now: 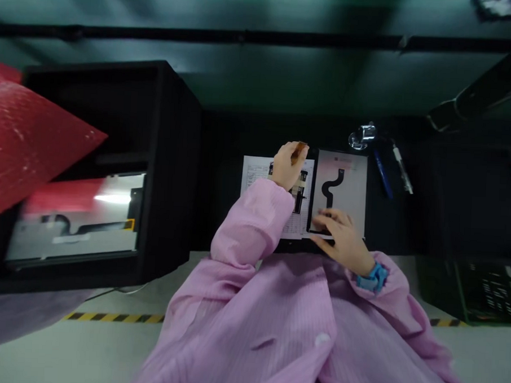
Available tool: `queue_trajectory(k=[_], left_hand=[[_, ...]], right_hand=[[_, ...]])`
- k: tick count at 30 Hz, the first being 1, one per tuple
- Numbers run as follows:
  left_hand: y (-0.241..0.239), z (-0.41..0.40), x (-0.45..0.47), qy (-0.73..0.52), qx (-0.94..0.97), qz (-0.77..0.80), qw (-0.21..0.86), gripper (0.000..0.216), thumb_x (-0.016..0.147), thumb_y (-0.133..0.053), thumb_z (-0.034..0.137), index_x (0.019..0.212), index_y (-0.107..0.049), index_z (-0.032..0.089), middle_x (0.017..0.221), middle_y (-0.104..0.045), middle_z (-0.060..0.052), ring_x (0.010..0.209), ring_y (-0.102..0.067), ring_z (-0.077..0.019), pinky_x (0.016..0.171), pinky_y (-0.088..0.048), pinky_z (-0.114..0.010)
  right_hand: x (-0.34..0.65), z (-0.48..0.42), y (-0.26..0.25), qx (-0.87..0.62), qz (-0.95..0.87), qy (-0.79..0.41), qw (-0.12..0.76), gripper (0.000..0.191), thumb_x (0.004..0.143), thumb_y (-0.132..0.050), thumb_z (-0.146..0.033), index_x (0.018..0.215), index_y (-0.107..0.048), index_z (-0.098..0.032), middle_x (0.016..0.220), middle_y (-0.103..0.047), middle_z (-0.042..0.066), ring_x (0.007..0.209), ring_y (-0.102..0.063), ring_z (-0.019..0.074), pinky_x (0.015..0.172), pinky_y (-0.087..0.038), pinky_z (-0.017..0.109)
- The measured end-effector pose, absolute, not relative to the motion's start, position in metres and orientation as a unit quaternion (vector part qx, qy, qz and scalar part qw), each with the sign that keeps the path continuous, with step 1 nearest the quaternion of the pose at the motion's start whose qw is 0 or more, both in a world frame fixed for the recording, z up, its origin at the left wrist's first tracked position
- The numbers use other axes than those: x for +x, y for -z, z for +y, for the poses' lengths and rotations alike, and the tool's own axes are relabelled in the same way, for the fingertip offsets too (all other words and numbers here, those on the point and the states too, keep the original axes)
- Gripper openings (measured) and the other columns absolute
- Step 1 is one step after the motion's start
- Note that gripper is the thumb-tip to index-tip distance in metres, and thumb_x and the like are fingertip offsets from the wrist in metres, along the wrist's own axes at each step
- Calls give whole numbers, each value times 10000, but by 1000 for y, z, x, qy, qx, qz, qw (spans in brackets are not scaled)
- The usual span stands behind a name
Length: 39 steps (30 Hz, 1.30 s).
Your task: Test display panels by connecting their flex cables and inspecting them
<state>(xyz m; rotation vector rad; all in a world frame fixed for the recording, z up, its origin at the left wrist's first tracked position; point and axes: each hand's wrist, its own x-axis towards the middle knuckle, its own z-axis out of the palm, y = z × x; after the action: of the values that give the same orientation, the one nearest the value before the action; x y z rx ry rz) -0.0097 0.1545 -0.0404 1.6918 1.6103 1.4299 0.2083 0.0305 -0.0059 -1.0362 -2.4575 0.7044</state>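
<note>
A grey flat panel (344, 184) with a black curved flex cable on it lies on the dark bench. My right hand (342, 237), fingers spread flat, presses on the panel's near edge. My left hand (287, 164) is closed in a pinch on a small amber strip (299, 150), above a printed paper sheet (256, 174) with a black part on it. Both arms wear pink sleeves, and a blue wrist strap (374, 277) is on my right wrist.
A black open box (171, 171) at the left holds a similar panel (76, 223) under red bubble wrap (29, 142). A blue pen (383, 174), a silver pen (402, 169) and a metal clip (362, 135) lie right of the panel. A green crate (471, 291) sits at the lower right.
</note>
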Motion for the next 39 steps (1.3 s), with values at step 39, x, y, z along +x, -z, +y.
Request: queue_trajectory(k=[39], left_hand=[[54, 170, -9, -530, 614, 554, 187, 145, 972, -587, 298, 876, -656, 214, 856, -634, -60, 882, -633, -233, 898, -515, -432]], right_hand=[[193, 2, 51, -430, -849, -136, 276, 243, 1026, -446, -280, 1007, -677, -207, 911, -716, 88, 883, -599, 242, 866, -504, 428]])
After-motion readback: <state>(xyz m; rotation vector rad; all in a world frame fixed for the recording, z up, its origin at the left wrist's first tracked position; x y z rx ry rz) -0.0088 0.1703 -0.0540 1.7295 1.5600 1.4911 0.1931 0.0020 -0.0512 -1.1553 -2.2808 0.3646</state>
